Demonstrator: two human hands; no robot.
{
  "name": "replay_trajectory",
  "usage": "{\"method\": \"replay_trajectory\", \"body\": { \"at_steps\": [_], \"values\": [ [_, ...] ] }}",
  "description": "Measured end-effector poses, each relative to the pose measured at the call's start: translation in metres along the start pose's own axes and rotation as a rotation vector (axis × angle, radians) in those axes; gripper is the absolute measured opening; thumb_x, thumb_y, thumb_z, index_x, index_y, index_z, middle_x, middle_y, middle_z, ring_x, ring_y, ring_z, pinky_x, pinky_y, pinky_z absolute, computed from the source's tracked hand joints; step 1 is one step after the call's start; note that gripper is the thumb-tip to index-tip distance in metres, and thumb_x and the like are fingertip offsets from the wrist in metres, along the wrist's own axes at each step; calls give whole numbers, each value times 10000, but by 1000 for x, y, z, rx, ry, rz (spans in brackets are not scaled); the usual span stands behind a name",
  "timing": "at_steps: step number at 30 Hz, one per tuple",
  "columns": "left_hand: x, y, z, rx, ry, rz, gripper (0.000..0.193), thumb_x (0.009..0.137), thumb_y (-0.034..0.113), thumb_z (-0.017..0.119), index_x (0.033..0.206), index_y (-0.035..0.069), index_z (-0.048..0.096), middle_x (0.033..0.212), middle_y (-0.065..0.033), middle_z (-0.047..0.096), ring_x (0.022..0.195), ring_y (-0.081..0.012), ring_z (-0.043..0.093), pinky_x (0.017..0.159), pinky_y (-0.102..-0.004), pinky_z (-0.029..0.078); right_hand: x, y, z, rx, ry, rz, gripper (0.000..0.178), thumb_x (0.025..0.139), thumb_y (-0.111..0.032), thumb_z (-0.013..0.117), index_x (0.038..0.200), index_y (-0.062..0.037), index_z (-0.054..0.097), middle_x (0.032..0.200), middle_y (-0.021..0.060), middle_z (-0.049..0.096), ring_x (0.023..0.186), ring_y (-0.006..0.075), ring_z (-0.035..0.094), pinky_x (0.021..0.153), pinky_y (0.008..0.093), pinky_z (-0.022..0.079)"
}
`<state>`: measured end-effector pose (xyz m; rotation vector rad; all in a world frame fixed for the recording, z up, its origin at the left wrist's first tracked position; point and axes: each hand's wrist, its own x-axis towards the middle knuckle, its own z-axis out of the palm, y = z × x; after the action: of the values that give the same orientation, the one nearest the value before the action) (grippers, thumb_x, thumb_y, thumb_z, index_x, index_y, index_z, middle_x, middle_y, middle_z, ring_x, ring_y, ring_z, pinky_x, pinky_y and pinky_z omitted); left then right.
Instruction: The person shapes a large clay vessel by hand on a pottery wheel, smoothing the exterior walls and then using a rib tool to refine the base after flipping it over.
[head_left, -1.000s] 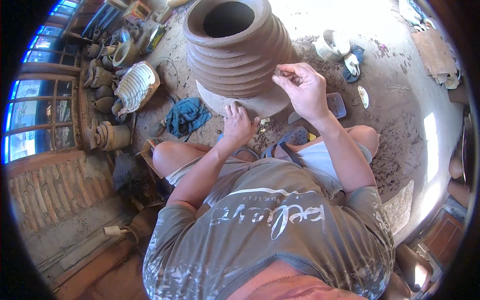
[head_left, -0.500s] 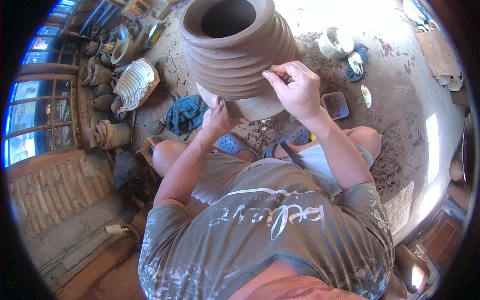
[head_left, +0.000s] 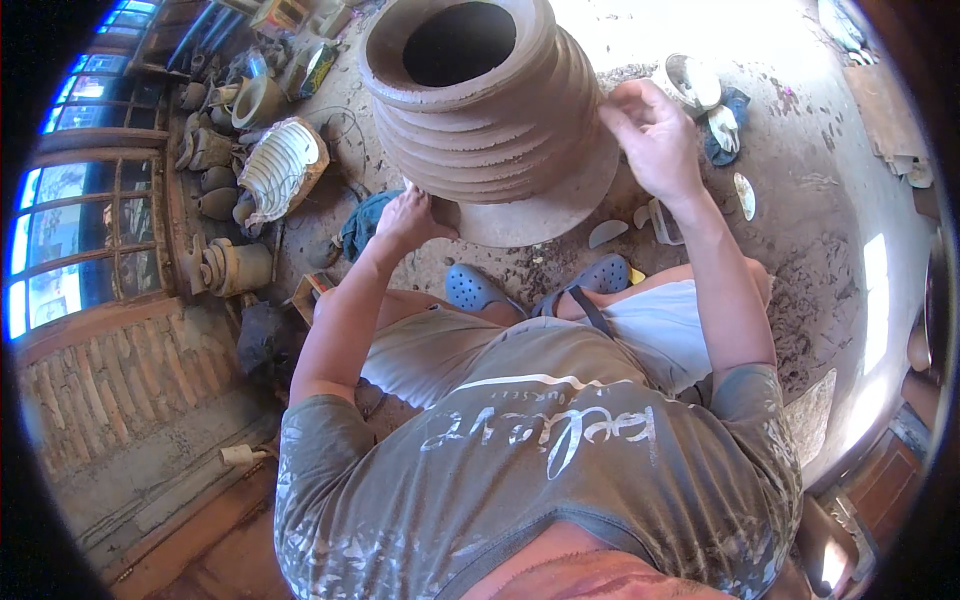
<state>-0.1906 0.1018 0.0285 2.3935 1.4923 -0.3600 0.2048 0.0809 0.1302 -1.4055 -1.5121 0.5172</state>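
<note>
A large brown clay pot (head_left: pixel 490 140) with ridged walls and a wide dark mouth stands upright on a round board (head_left: pixel 530 225) in front of me. My left hand (head_left: pixel 405 220) is at the board's left edge, its fingers curled at the rim and its thumb stretched along it. On the other side, my right hand (head_left: pixel 655 140) touches the pot's right wall with fingertips pinched together. Anything between those fingertips is hidden or too small to make out.
My feet in blue clogs (head_left: pixel 470 288) are below the board. A teal cloth (head_left: pixel 365 225) lies to the left, near a ridged white mould (head_left: pixel 283 168). A white bucket (head_left: pixel 690 82) and a clear plastic tub (head_left: pixel 664 222) stand to the right. Clay pieces crowd the left wall.
My right hand has moved right and away, from the pot's front ridges to its right side. My left hand has shifted slightly left along the board's edge.
</note>
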Motion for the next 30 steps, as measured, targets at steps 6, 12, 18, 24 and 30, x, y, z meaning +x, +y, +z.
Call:
{"method": "replay_trajectory", "body": {
  "at_steps": [6, 12, 18, 24, 30],
  "values": [
    [-15, 46, 16, -55, -18, -79, 1096, 731, 675, 865, 1450, -89, 549, 1548, -295, 476, 1379, -380, 571, 1076, -452, 542, -35, -33, 18, 52, -178, 170, 650, 921, -118, 707, 1519, 68, 531, 874, 133, 794, 751, 182, 754, 788, 341, 625],
    [-15, 126, 42, -7, 85, -158, 997, 795, 691, 809, 1388, -84, 604, 1466, -384, 488, 1399, -517, 505, 1013, -484, 587, -74, -50, 58, 64, -44, 35, 759, 901, -93, 704, 1550, 156, 400, 719, 157, 746, 632, 273, 761, 679, 366, 622],
    [-4, 149, 72, -244, 58, 22, 632, 1010, 446, 571, 1525, 80, 548, 1543, -210, 536, 1456, -558, 425, 1141, -790, 307, -113, -76, 89, -93, -96, -64, 716, 913, -69, 736, 1541, 112, 444, 731, 137, 733, 636, 256, 740, 671, 378, 607],
    [13, 150, 109, -95, 231, -4, 576, 1024, 398, 598, 1466, 30, 572, 1474, -309, 532, 1343, -542, 556, 1148, -738, 368, -111, -71, 67, 88, 14, -258, 170, 905, -86, 788, 1048, 2, 760, 881, 164, 764, 745, 316, 763, 672, 395, 614],
    [-8, 163, 42, -27, 129, -136, 732, 902, 503, 798, 1282, -97, 620, 1322, -297, 583, 1188, -491, 650, 947, -539, 586, -99, -62, 43, 86, 61, -211, 190, 894, -133, 853, 1003, 3, 778, 914, 135, 764, 766, 270, 767, 667, 360, 610]
  ]
}}
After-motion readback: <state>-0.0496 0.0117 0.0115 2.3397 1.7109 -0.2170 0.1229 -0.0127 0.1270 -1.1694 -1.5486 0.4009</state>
